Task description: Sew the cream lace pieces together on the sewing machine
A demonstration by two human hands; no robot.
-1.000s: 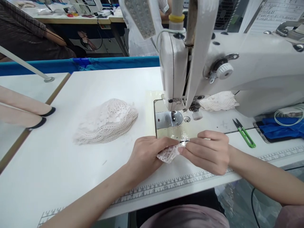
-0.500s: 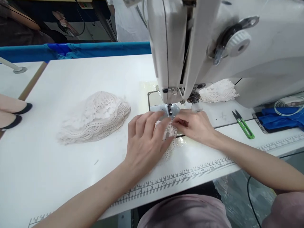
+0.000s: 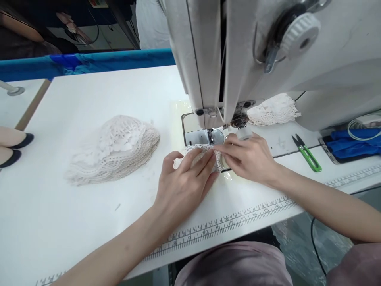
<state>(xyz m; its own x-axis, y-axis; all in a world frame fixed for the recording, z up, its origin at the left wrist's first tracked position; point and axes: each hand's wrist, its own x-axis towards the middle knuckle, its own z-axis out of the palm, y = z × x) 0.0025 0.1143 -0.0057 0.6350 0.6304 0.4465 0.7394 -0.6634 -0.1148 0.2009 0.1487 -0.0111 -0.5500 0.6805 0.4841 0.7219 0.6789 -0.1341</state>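
Partly covered by fingers, a small white lace piece with a scalloped openwork edge (image 3: 219, 162) lies on the white worktop (image 3: 89, 222), just in front of the metal presser foot (image 3: 210, 136) of a large white sewing machine (image 3: 202, 59). The left hand (image 3: 186, 180) rests over it, fingers bent and somewhat spread, hiding most of its middle. The right hand (image 3: 248, 159) has its fingers bent at the lace's edge; their tips overlap the left fingers, so I cannot tell whether they pinch it. The needle's tip is too small to make out. The machine's top is cut off, and its body partly hides a white lace bundle (image 3: 275, 110) behind. Left of the hands sits a heaped pile of cream-white lace (image 3: 119, 149), its layers hard to separate.
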